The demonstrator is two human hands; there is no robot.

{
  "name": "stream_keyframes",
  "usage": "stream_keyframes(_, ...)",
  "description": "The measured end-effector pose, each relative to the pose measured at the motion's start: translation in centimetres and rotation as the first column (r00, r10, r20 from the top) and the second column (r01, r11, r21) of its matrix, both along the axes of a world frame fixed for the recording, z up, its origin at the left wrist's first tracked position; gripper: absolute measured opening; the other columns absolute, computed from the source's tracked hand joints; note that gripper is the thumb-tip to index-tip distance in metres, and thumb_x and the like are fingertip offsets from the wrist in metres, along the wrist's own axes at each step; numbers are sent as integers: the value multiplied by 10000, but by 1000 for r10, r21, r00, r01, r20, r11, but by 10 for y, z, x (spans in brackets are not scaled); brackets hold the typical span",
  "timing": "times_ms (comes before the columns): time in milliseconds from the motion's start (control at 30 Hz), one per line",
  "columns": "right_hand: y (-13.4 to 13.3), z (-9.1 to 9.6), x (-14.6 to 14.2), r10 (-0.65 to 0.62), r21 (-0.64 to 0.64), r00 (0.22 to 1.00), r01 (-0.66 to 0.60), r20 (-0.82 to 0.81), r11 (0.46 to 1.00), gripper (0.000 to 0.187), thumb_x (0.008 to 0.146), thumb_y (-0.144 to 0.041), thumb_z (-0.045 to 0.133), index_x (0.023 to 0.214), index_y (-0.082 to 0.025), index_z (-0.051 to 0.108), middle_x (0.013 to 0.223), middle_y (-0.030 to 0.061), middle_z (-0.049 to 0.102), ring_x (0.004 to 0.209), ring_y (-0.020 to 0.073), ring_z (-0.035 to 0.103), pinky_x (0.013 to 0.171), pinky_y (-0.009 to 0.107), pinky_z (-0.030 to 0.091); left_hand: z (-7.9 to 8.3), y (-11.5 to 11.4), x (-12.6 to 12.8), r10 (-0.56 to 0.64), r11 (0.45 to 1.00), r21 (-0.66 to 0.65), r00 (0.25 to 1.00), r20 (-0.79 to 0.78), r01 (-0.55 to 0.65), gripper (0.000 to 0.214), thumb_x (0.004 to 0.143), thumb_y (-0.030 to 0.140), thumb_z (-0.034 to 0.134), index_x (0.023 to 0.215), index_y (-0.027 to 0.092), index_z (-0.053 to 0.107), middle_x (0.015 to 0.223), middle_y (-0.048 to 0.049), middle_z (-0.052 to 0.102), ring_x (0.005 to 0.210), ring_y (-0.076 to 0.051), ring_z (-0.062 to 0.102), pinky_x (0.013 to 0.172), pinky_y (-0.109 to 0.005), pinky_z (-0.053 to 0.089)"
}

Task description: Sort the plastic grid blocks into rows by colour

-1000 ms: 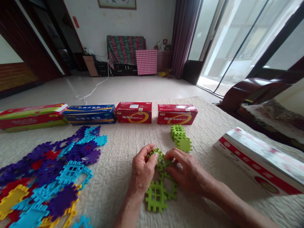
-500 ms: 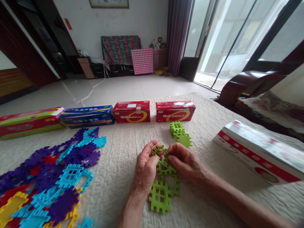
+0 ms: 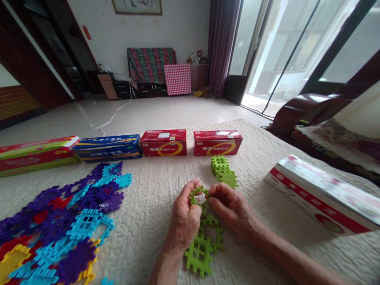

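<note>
Both hands pinch one green frame-shaped plastic tile [image 3: 199,196] held upright just above the quilted cloth. My left hand [image 3: 184,221] grips its left side with thumb and fingers closed. My right hand [image 3: 230,207] pinches its right edge. Below the hands lie joined green tiles [image 3: 202,251], one with a window grid, flat on the cloth. Two more green tiles [image 3: 225,170] sit stacked beyond the hands, near the red boxes.
A heap of purple, blue, red and yellow tiles [image 3: 59,225] covers the left. A row of boxes runs along the far edge: green-red [image 3: 32,155], blue [image 3: 107,148], two red [image 3: 190,143]. A large white-red box [image 3: 320,198] lies at right. Wooden furniture stands beyond.
The hands lifted the green frame tile off the flat pieces and turned it upright between them; the camera view shifted slightly.
</note>
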State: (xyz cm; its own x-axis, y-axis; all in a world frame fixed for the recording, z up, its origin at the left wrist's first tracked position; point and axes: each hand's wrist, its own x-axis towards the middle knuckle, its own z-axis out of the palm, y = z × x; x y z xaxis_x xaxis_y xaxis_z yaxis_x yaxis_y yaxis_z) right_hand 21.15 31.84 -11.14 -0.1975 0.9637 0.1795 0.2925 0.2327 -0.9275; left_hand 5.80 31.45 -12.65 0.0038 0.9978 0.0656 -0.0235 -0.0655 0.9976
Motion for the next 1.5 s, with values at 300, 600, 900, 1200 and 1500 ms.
stream_keyframes(300, 1, -12, 0, 6, 18, 995, -4, -96, 1000, 197, 845, -313, 588, 1012, -210, 568, 855, 21, 644, 711, 135, 593, 651, 257, 498, -1, 1, 3, 101, 995, -1, 994, -48, -101, 551, 745, 149, 577, 1292, 195, 528, 1316, -92, 578, 1128, -208, 597, 959, -305, 480)
stream_keyframes(600, -2, -1, -2, -144, 236, 987, 124, 68, 964, 72, 840, -212, 550, 908, -199, 569, 777, 6, 618, 672, 132, 577, 626, 259, 474, 0, 1, -1, 183, 979, 123, 967, -179, -162, 539, 706, 60, 514, 1227, 180, 580, 1215, -86, 643, 1090, -198, 612, 887, -277, 503)
stream_keyframes(900, -1, 3, 0, -178, 395, 979, 125, 100, 910, 96, 823, -122, 516, 861, -203, 551, 778, -4, 576, 679, 121, 552, 616, 244, 451, 6, -1, -5, 220, 964, 214, 921, -323, -155, 171, 810, 211, 567, 935, 213, 684, 889, -21, 719, 808, -159, 664, 754, -256, 506)
stream_keyframes(1200, -3, 6, 2, -8, 411, 985, -66, 174, 909, 235, 706, -25, 484, 840, -217, 513, 1071, 59, 594, 976, 180, 586, 840, 341, 465, -2, 3, -5, 205, 944, 298, 957, -206, -138, 179, 799, 103, 512, 876, 207, 636, 1057, -32, 673, 1011, -162, 634, 864, -258, 496)
stream_keyframes(1500, -4, 7, 9, 99, 365, 944, -217, 314, 906, 306, 679, -24, 524, 910, -224, 523, 1328, 98, 505, 1214, 230, 506, 968, 406, 427, 3, -1, -7, 156, 938, 339, 964, -215, -76, 193, 803, 73, 486, 791, 209, 623, 1057, -25, 671, 1030, -156, 619, 887, -268, 472)
